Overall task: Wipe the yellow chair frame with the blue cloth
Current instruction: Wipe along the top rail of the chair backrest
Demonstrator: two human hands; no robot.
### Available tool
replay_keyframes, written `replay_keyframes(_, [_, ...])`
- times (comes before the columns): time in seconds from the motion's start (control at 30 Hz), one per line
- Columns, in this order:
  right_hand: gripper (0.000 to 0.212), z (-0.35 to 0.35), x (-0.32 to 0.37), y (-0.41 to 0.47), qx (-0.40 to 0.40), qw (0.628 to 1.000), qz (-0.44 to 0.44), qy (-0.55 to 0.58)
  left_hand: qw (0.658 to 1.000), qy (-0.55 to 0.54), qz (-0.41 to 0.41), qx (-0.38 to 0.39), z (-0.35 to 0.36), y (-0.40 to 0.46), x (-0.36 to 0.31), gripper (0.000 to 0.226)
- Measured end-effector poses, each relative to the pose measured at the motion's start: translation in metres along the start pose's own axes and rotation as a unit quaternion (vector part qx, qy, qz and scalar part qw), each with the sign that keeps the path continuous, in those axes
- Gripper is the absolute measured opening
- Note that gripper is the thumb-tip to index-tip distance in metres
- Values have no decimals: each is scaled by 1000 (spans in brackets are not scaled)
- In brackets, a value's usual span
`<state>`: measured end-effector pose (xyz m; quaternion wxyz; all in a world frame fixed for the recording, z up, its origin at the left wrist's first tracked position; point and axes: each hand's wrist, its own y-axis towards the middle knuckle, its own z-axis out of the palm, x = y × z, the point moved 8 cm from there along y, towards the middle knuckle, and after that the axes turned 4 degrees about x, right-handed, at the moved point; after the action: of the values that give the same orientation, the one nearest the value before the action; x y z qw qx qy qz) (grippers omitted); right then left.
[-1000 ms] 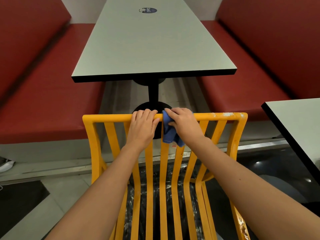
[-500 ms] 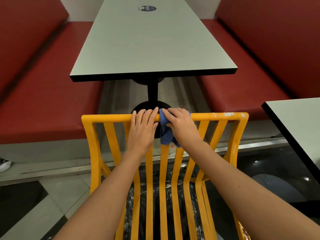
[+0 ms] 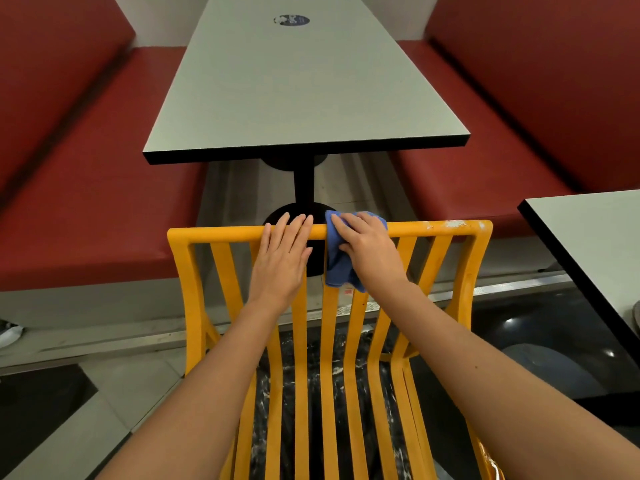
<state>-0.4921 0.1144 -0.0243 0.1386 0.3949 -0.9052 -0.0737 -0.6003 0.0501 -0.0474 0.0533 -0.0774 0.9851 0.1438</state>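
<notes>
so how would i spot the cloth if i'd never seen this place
Find the yellow chair in front of the grey table. On the middle of its top rail, the right hand presses a crumpled blue cloth, the only blue thing on the chair; the left hand beside it holds nothing.

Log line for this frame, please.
right hand presses blue cloth on yellow chair frame top rail | left hand flat on rail

no text can be read anywhere: the round dark blue sticker point(image 3: 291, 20) on the far end of the grey table point(image 3: 304, 84) bears white marks too small and blurred to make out.
</notes>
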Motion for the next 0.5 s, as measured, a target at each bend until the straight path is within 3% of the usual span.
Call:
replay_keyframes(0.1, [53, -8, -13, -5, 7, 1000, -5, 7, 1000, -4, -11, 0, 0, -2, -1, 52])
replay_keyframes(0.27, [45, -15, -51, -14, -2, 996, 82, 40, 999, -38, -36, 1, -1, -3, -3, 55])
replay_keyframes(0.5, [50, 3, 6, 11, 28, 999, 11, 20, 996, -76, -41, -4, -5, -5, -2, 55])
